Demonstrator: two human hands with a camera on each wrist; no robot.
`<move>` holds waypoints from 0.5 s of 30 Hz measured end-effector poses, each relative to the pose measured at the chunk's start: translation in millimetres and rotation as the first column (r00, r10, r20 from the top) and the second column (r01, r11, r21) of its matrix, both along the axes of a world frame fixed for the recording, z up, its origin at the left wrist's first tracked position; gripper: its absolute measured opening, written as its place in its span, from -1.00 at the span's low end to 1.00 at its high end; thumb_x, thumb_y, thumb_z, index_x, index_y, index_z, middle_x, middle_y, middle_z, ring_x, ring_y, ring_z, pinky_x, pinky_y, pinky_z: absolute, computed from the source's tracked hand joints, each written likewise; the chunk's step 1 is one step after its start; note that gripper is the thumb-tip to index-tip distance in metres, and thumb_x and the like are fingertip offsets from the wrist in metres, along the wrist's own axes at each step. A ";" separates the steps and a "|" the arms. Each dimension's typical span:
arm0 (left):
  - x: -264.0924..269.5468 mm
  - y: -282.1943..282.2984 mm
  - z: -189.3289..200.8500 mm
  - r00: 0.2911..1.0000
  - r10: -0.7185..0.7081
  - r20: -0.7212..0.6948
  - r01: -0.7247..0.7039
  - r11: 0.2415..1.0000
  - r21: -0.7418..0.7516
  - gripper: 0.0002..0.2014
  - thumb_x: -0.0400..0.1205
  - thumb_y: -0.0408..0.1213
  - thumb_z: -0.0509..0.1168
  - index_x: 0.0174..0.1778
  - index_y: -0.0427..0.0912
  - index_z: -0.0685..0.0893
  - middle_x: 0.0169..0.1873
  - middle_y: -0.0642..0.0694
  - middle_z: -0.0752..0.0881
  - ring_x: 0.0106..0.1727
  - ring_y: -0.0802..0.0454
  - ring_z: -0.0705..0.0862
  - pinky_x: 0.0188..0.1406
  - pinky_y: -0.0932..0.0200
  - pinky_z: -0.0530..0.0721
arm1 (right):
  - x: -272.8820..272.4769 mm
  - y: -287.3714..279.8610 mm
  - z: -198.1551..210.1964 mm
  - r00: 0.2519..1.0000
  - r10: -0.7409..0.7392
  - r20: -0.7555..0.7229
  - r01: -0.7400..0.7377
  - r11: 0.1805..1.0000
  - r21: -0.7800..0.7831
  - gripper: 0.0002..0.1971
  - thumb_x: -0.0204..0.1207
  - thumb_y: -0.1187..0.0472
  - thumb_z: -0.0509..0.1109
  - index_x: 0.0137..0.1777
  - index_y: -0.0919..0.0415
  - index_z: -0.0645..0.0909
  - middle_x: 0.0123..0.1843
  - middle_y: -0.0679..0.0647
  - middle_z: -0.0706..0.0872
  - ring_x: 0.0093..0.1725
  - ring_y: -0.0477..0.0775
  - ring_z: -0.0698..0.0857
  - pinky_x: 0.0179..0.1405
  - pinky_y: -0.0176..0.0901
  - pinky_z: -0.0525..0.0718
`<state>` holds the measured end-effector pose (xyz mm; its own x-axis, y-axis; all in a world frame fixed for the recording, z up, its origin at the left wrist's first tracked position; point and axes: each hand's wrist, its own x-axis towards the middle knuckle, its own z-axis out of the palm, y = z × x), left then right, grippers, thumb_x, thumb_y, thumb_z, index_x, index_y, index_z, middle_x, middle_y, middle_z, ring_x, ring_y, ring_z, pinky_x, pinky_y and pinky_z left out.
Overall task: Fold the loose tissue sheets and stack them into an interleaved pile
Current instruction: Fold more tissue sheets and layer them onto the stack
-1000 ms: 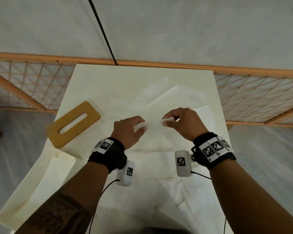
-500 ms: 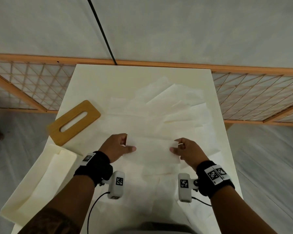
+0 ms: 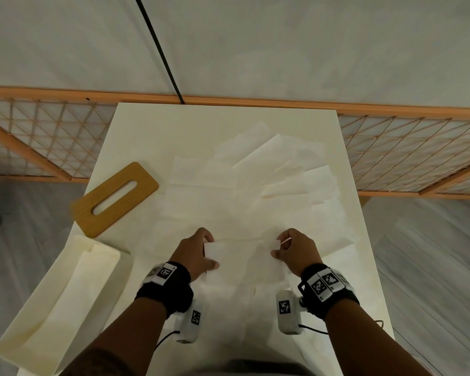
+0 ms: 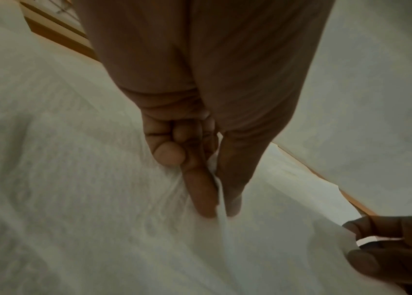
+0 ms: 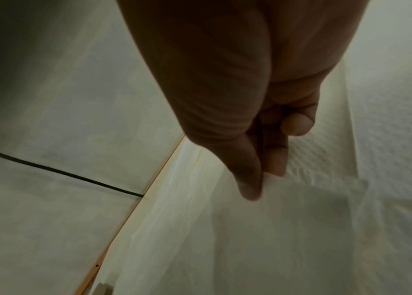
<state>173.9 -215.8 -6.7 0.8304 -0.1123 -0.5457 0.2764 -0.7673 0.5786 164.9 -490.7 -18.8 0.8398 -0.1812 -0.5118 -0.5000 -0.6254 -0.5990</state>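
Note:
A white tissue sheet (image 3: 242, 260) is stretched between both hands just above the near middle of the table. My left hand (image 3: 198, 253) pinches its left edge between thumb and forefinger (image 4: 201, 191), the tissue sheet (image 4: 262, 239) hanging below. My right hand (image 3: 291, 251) pinches the right edge, thumb (image 5: 247, 179) against forefinger on the tissue sheet (image 5: 262, 229). Several loose tissue sheets (image 3: 277, 169) lie overlapping on the white table (image 3: 147, 131) beyond and under my hands.
A wooden lid with a long slot (image 3: 114, 199) lies at the table's left. A cream box (image 3: 52, 302) with folded tissue inside stands at the near left edge. A wooden lattice screen (image 3: 418, 153) runs behind the table. Floor drops off on both sides.
Both hands have drawn the held sheet back toward me and lower, and have moved apart, so the sheet is now spread wide between them instead of bunched.

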 end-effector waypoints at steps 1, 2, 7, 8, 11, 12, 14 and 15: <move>0.2 -0.6 -1.1 1.000 -0.008 -0.005 0.008 1.000 0.013 -0.45 0.36 -0.24 0.66 0.12 0.03 0.47 -0.25 -0.01 0.67 -0.27 0.03 0.71 -0.32 0.22 0.60 | -0.2 0.3 0.0 1.000 0.004 -0.006 -0.004 1.000 -0.006 -0.70 0.38 0.29 0.65 0.05 0.16 0.65 -0.27 -0.05 0.68 -0.23 -0.11 0.64 -0.31 -0.42 0.48; 0.5 -1.3 -1.3 1.000 -0.024 -0.008 0.024 0.999 0.038 -0.42 0.36 -0.21 0.66 0.13 0.05 0.44 -0.22 -0.02 0.67 -0.24 -0.02 0.71 -0.26 0.15 0.64 | -0.2 0.6 -0.1 1.000 0.009 -0.013 -0.009 1.000 -0.012 -0.69 0.38 0.29 0.66 0.06 0.17 0.65 -0.26 -0.06 0.68 -0.22 -0.09 0.63 -0.31 -0.43 0.48; 0.8 -6.5 2.1 0.971 -0.223 0.089 0.196 0.951 0.240 -0.29 0.39 -0.07 0.61 0.34 0.12 0.33 0.19 0.02 0.47 0.11 -0.06 0.65 0.05 0.01 0.67 | 10.0 7.5 8.5 0.999 0.037 0.013 -0.036 0.996 -0.083 -0.66 0.42 0.11 0.66 0.08 0.12 0.60 -0.09 -0.04 0.67 -0.04 0.01 0.66 -0.09 -0.28 0.51; 1.6 -7.7 2.7 0.958 -0.266 0.110 0.229 0.936 0.265 -0.27 0.40 -0.06 0.60 0.39 0.15 0.33 0.23 0.02 0.41 0.13 -0.05 0.64 0.04 0.01 0.67 | 15.5 10.9 12.4 0.998 0.036 0.043 -0.032 0.996 -0.086 -0.68 0.46 0.07 0.63 0.09 0.11 0.60 -0.05 -0.04 0.67 -0.02 0.00 0.65 -0.04 -0.26 0.50; 5.4 -12.7 1.0 0.904 -0.401 0.147 0.342 0.886 0.314 -0.33 0.45 0.03 0.53 0.45 0.17 0.41 0.30 0.03 0.37 0.24 -0.02 0.55 0.17 0.01 0.63 | 39.1 26.0 22.7 0.995 0.013 0.102 -0.011 1.000 -0.022 -0.75 0.52 0.09 0.57 0.12 0.12 0.65 -0.03 -0.04 0.70 0.01 0.00 0.66 0.02 -0.27 0.49; 6.6 -14.8 0.8 0.888 -0.436 0.143 0.374 0.868 0.326 -0.39 0.50 0.08 0.49 0.45 0.16 0.44 0.32 0.04 0.38 0.27 -0.02 0.52 0.22 0.01 0.59 | 47.8 32.5 24.6 0.994 0.007 0.107 -0.008 1.000 0.011 -0.77 0.53 0.11 0.56 0.13 0.12 0.66 -0.05 -0.06 0.70 0.02 0.01 0.66 0.03 -0.29 0.49; 8.8 -18.9 -0.1 0.873 -0.471 0.129 0.404 0.845 0.350 -0.46 0.58 0.12 0.40 0.46 0.13 0.46 0.34 0.05 0.43 0.31 -0.04 0.50 0.28 0.00 0.52 | 65.1 46.7 26.2 0.995 0.011 0.096 -0.018 0.997 0.069 -0.78 0.54 0.13 0.53 0.15 0.11 0.68 -0.08 -0.08 0.71 0.06 0.03 0.70 0.06 -0.26 0.52; 9.5 -20.3 -0.6 0.870 -0.475 0.130 0.406 0.841 0.358 -0.48 0.59 0.10 0.39 0.45 0.12 0.47 0.34 0.04 0.45 0.31 -0.05 0.50 0.28 0.00 0.51 | 73.6 54.2 24.7 0.997 0.022 0.080 -0.029 0.996 0.087 -0.77 0.55 0.14 0.52 0.17 0.10 0.68 -0.07 -0.07 0.73 0.10 0.05 0.72 0.10 -0.22 0.57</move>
<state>183.4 -236.1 -7.3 0.8297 -0.3479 -0.4364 -0.2328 -0.9264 0.2959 238.6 -436.4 5.9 0.8821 -0.1160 -0.4565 -0.4332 -0.5805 -0.6895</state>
